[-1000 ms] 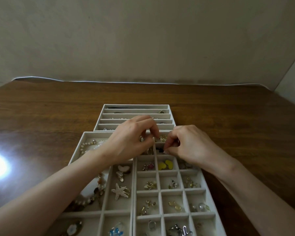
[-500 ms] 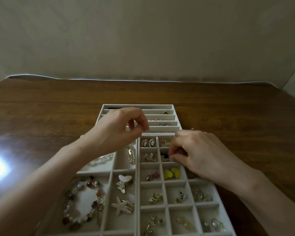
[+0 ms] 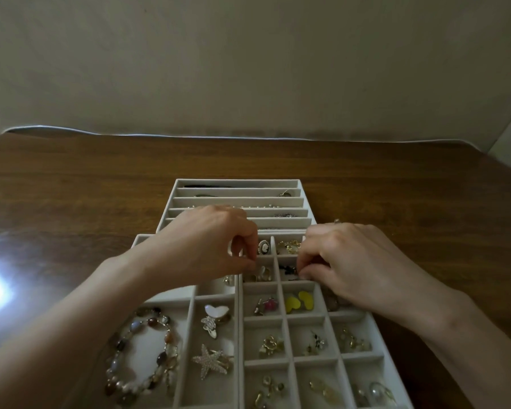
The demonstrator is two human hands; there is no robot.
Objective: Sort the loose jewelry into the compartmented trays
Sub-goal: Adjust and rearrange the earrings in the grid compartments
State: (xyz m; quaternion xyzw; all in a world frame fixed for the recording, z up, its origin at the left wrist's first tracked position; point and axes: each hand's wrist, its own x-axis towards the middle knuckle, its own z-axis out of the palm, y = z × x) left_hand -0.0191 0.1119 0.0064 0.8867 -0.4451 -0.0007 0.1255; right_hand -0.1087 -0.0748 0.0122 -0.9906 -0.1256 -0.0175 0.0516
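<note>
Left hand (image 3: 207, 249): fingers curled, thumb and forefinger tips pinched together; anything held too small to tell. Right hand (image 3: 354, 261): fingers curled, tips at dark piece (image 3: 288, 270) in grid tray (image 3: 240, 335) compartment; grip cannot be told. Cameo earring (image 3: 263, 247) between both hands' fingertips. Slotted tray (image 3: 248, 199) just beyond fingers, on worktop (image 3: 71, 187)

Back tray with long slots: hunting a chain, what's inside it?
A dark cord in the farthest slot, a beaded chain in the third, a small metal piece in the fourth. The left hand covers the nearest slots' left part.
</note>
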